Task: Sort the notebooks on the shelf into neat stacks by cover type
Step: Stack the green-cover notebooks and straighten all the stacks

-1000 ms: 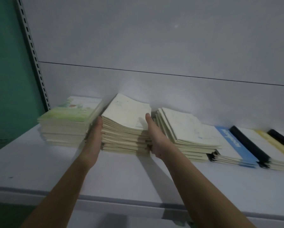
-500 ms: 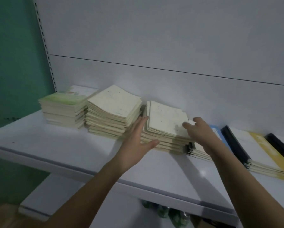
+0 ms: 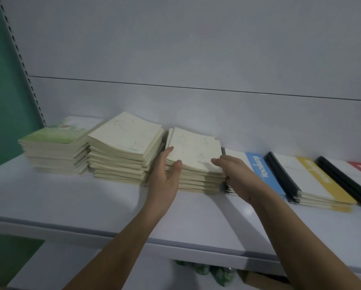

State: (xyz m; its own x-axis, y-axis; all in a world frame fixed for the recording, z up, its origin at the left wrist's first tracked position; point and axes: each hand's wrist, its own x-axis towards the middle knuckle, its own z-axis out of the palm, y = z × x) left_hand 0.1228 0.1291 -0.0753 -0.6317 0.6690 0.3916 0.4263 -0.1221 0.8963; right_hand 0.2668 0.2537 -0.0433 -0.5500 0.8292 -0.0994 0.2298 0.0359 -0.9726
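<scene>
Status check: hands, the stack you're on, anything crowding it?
Left hand and right hand flank the third cream stack, fingers on its sides. Stack uneven, on the shelf. Second cream stack close left, blue notebooks tight right.

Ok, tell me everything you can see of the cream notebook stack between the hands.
The cream stack is many thin paper notebooks with pale, faintly speckled covers, edges slightly uneven. It lies flat on the white shelf, close beside a taller cream stack and against the blue-band notebooks. The left hand presses its left side; the right hand curls over its right corner.
</scene>
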